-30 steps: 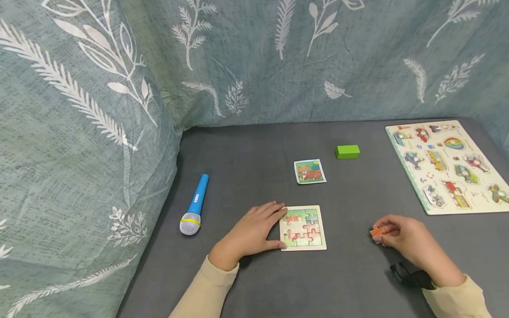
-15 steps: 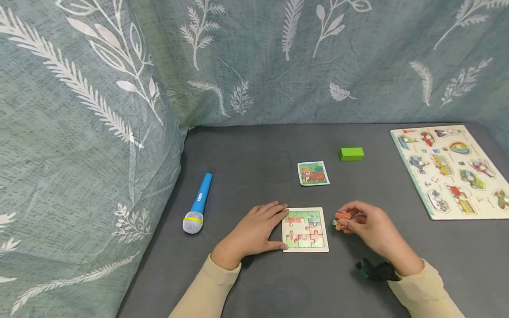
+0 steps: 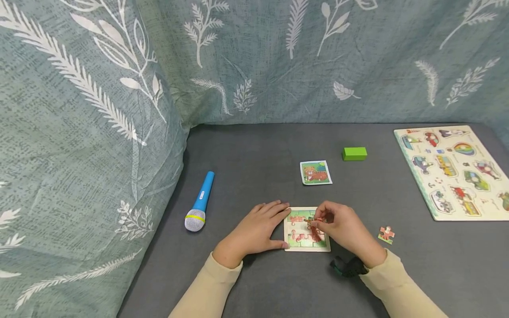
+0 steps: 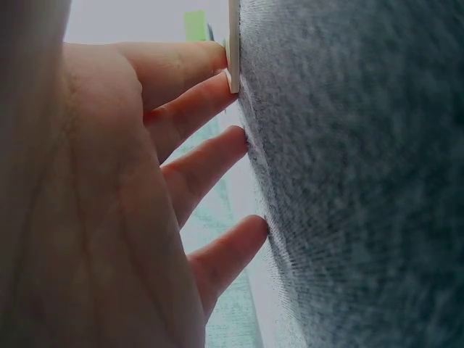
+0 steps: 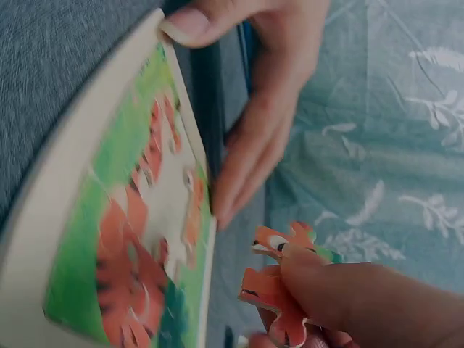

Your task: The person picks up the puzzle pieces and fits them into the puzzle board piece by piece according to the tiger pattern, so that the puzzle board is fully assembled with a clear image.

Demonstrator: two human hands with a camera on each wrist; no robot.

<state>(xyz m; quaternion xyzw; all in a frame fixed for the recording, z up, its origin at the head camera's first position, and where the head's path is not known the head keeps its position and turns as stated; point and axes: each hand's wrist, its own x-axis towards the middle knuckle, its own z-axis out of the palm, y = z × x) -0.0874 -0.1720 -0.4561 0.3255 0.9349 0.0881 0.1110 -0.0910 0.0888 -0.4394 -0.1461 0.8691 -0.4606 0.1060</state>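
My right hand (image 3: 345, 227) pinches an orange tiger-pattern jigsaw piece (image 5: 270, 288) between thumb and fingers, just above the small framed jigsaw (image 3: 300, 248). A tiger's eye shows on the held piece in the right wrist view; I cannot tell whether a second piece is with it. Bare wood shows between the fitted pieces. My left hand (image 3: 254, 229) lies along the frame's left side, fingers spread, with its thumb touching the lower left corner and a finger the upper left. Another loose jigsaw piece (image 3: 386, 235), orange and green, lies on the table right of my right hand.
Behind the jigsaw lies a tiger picture card (image 3: 316, 172), with a green block (image 3: 355, 154) farther right. A blue toy microphone (image 3: 200, 201) lies at left. A wooden vehicle puzzle board (image 3: 453, 174) is at far right. A patterned curtain (image 3: 262, 66) borders the back and left.
My right hand has carried the pinched piece leftward from the table to over the jigsaw. The loose piece at right now shows. My left hand has stayed on the frame.
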